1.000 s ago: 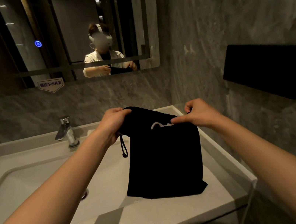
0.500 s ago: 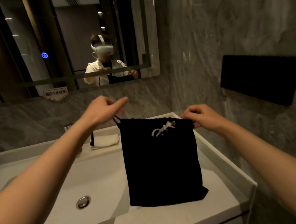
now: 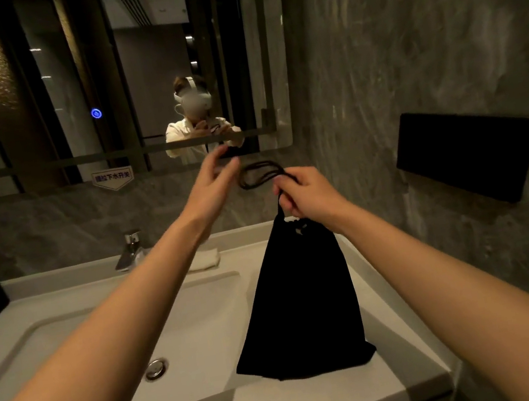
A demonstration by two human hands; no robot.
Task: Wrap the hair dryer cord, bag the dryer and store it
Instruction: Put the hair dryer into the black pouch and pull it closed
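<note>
A black drawstring bag (image 3: 301,302) hangs over the right end of the white counter, its mouth cinched tight and its bottom touching the counter. My right hand (image 3: 309,195) grips the gathered neck and the drawstring. The black drawstring loop (image 3: 260,173) arcs up to the left from that fist. My left hand (image 3: 211,188) is raised just left of the loop, fingers spread and relaxed, its fingertips at the loop's left end. The hair dryer is not visible; the bag hides whatever it holds.
A white sink basin (image 3: 70,338) with a drain plug (image 3: 156,368) lies left of the bag, a chrome tap (image 3: 130,251) and a folded white cloth (image 3: 205,260) behind it. A black wall box (image 3: 467,152) juts from the right wall. A mirror (image 3: 98,81) hangs above.
The bag's mouth went from spread wide between both hands to pulled shut. My right hand moved to the neck and lifted it; my left hand let go of the rim and rose.
</note>
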